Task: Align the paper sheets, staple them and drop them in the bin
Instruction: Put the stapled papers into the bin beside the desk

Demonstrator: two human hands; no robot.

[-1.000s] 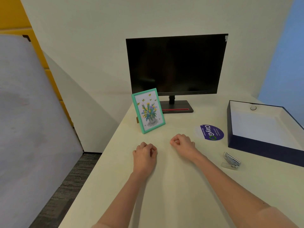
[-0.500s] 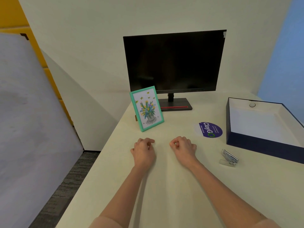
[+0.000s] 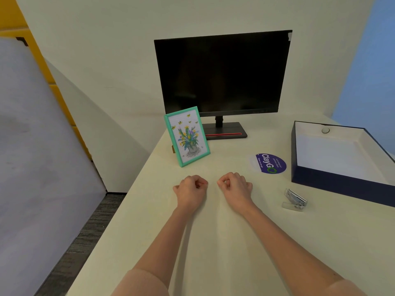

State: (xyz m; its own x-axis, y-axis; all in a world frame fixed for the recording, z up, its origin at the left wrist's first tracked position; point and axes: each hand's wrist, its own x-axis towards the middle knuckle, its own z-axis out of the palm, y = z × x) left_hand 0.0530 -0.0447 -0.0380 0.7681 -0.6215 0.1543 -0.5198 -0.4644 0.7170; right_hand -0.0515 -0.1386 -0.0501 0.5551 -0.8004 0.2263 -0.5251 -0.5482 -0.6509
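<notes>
Resting knuckles-up on the pale surface [image 3: 235,253], the left hand [image 3: 190,190] and right hand [image 3: 235,187] lie side by side, each curled into an empty fist. The stapler [image 3: 295,199] lies near the right hand, apart from it, just before the dark blue box [image 3: 342,182]. No paper sheets show. A framed flower picture [image 3: 187,136] stands beyond the hands, beside a dark monitor [image 3: 222,73].

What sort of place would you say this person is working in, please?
Probably an office desk: a dark monitor stands at the back, a small stapler lies near a shallow navy box, and a framed flower picture stands in front.
</notes>
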